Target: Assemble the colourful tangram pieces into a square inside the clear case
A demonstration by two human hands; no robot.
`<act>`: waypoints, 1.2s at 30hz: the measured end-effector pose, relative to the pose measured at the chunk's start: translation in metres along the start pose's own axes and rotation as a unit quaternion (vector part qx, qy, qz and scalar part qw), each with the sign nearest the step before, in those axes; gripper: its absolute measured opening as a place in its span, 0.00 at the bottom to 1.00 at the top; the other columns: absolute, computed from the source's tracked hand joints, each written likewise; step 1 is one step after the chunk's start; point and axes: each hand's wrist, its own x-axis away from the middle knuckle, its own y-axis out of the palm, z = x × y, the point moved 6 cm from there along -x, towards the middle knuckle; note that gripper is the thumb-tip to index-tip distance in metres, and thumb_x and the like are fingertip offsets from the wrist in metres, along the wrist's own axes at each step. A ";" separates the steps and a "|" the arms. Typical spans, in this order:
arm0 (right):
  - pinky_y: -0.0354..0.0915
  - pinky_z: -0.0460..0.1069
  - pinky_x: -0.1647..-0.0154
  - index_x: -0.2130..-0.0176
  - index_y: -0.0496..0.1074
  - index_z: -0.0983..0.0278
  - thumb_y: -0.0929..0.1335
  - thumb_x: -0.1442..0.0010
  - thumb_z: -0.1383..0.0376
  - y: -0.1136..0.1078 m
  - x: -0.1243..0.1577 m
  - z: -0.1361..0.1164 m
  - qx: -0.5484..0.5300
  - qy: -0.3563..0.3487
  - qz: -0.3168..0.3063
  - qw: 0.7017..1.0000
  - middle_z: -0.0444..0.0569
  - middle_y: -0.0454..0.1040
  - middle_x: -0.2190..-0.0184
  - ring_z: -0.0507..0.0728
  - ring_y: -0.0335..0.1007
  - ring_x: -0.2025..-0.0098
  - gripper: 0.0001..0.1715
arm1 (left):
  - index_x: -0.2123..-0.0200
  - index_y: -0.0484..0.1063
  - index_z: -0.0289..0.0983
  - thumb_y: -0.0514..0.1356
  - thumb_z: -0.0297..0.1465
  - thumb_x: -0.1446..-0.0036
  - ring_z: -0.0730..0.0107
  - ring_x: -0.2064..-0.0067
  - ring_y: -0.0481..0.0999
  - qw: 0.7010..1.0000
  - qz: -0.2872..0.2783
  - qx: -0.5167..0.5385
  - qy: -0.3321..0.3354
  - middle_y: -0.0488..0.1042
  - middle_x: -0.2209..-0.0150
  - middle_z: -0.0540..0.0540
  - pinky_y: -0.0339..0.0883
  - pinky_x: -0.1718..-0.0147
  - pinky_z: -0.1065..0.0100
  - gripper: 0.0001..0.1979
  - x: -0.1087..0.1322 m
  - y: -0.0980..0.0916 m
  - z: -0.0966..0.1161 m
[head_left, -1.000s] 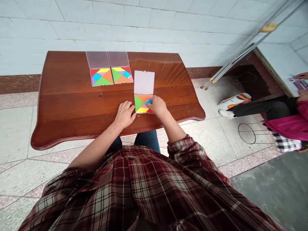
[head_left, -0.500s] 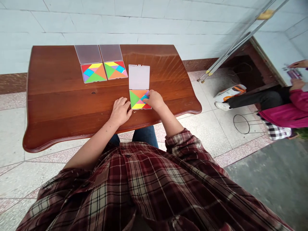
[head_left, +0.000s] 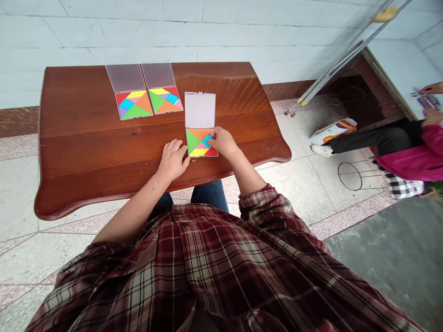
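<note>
In front of me a tangram box lies on the brown table, its pale lid [head_left: 200,109] folded back. Colored pieces fill its tray, among them a green triangle [head_left: 193,142], a yellow piece [head_left: 198,152] and a blue square [head_left: 206,141]. My right hand [head_left: 224,143] has thumb and forefinger pinched at the tray's right side, over a small purple tangram piece [head_left: 212,134]; the fingers partly cover that corner. Flat on the table rests my left hand [head_left: 173,159], fingers extended, the tips at the tray's left edge.
Two more tangram boxes, the left one [head_left: 134,104] and the right one [head_left: 165,100], lie with lids back at the far edge of the table [head_left: 83,152]. Crutches [head_left: 332,69] lean on the wall. A seated person [head_left: 411,152] is at right, near a wire stand [head_left: 350,176].
My right hand has shifted slightly, uncovering more of the blue square. My left hand stays in place. The view has moved a little.
</note>
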 end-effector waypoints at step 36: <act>0.63 0.49 0.54 0.55 0.74 0.67 0.65 0.39 0.71 0.007 0.011 -0.008 0.011 -0.124 -0.039 0.992 0.51 0.78 0.58 0.55 0.71 0.58 0.13 | 0.46 0.73 0.37 0.55 0.35 0.38 0.43 0.33 0.62 1.000 -0.005 -0.002 0.003 0.69 0.39 0.38 0.55 0.33 0.42 0.19 0.000 -0.002 -0.001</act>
